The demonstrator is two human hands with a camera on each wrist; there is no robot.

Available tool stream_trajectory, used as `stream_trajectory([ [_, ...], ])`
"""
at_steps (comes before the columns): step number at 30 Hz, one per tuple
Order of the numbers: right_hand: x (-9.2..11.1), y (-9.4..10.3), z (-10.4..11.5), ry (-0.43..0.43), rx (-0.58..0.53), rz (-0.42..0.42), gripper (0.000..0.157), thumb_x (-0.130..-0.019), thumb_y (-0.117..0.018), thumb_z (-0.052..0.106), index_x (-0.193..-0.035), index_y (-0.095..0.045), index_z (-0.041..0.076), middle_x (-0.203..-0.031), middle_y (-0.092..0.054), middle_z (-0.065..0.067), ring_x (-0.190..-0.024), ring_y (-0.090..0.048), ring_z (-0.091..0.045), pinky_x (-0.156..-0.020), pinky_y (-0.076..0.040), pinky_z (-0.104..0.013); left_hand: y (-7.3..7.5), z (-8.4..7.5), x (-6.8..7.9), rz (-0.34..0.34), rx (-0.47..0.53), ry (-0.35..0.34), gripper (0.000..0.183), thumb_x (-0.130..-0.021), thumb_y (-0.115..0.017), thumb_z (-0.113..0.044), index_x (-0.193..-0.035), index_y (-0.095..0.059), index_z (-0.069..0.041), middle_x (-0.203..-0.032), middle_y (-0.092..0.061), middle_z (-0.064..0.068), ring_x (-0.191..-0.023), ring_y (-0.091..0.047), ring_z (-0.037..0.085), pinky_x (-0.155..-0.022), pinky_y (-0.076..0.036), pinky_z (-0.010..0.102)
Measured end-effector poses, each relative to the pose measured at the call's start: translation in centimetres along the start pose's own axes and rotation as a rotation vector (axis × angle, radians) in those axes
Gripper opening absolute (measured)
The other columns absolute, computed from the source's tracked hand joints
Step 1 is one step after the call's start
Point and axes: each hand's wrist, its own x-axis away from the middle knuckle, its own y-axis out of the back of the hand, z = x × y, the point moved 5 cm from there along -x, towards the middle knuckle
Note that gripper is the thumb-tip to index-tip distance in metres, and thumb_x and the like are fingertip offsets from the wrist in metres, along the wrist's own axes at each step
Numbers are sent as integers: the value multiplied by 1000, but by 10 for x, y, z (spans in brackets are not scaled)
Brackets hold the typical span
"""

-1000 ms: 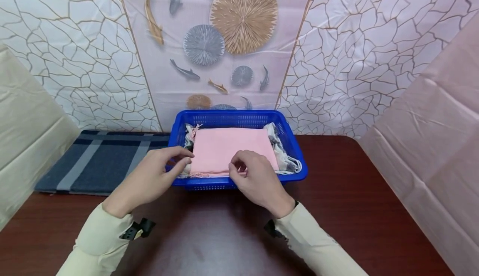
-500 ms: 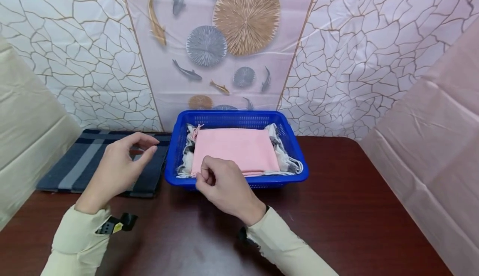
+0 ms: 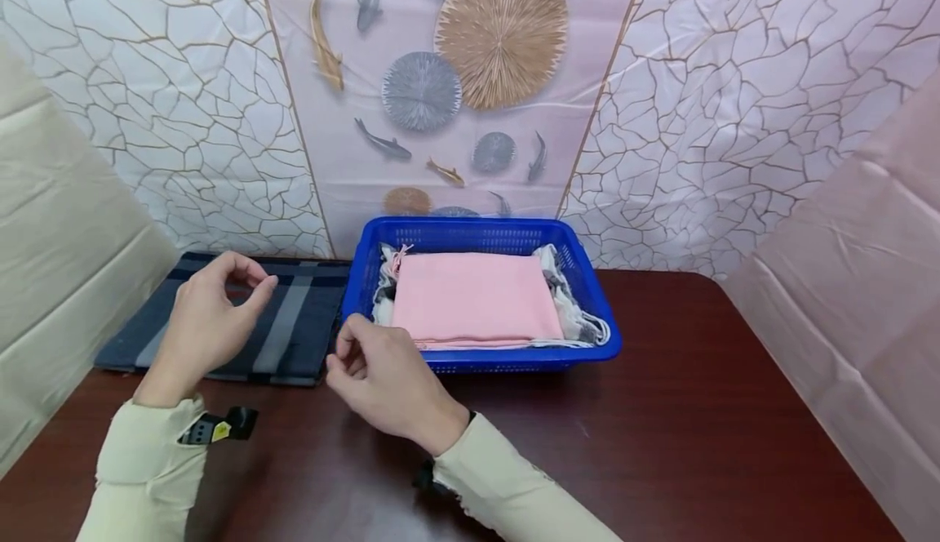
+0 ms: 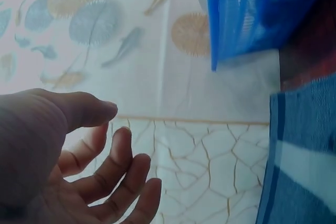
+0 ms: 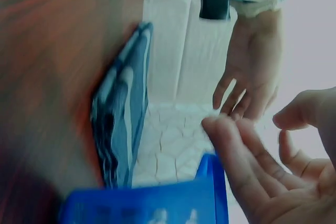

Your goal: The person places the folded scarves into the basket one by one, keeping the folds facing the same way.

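Note:
A folded dark blue cloth with grey stripes (image 3: 294,322) lies on the table to the left of a blue plastic basket (image 3: 514,357). Above that cloth hovers my left hand (image 3: 209,317), its fingers loosely bent and holding nothing; the left wrist view shows a gap between them and the cloth (image 4: 310,166). My right hand (image 3: 392,379) hangs in front of the basket's near left corner, fingers relaxed with nothing in them. Inside the basket a folded pink cloth (image 3: 477,297) lies flat on top of a white and grey fringed cloth (image 3: 569,305).
The dark brown table (image 3: 698,411) extends to the right and in front of the basket. A patterned sheet (image 3: 470,150) hangs close behind the basket, and plain pale sheets (image 3: 866,281) close off both sides.
Both hands have moved left, away from the pink cloth in the basket. My left hand is now over the striped cloth. The head view has turned slightly left.

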Motion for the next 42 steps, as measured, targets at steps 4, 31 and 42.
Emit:
stream_trajectory([
  [4, -4, -19, 7, 5, 32, 88, 8, -97, -64, 16, -97, -57, 17, -91, -64, 8, -78, -58, 7, -71, -49, -6, 4, 13, -1, -9, -41, 56, 24, -104, -57, -26, -106, -58, -2, -105, -65, 21, -94, -59, 36, -77, -46, 45],
  [31, -37, -97, -37, -584, 131, 120, 43, -97, -63, 40, -134, -55, 18, -159, -30, -12, -111, -63, -23, -72, -54, -27, 15, 124, 8, 42, -138, 291, 48, -105, -46, -22, -128, -49, 20, -129, -43, 46, -125, -30, 64, -102, -25, 68],
  [42, -48, -107, -68, -837, 83, 177, 72, -104, -56, 36, -165, -18, 26, -171, -15, -10, -159, -14, -23, -124, -30, -44, 2, 179, 21, 261, -163, 600, 72, -105, -40, -38, -147, -24, 17, -145, -20, 49, -133, -14, 71, -98, -22, 80],
])
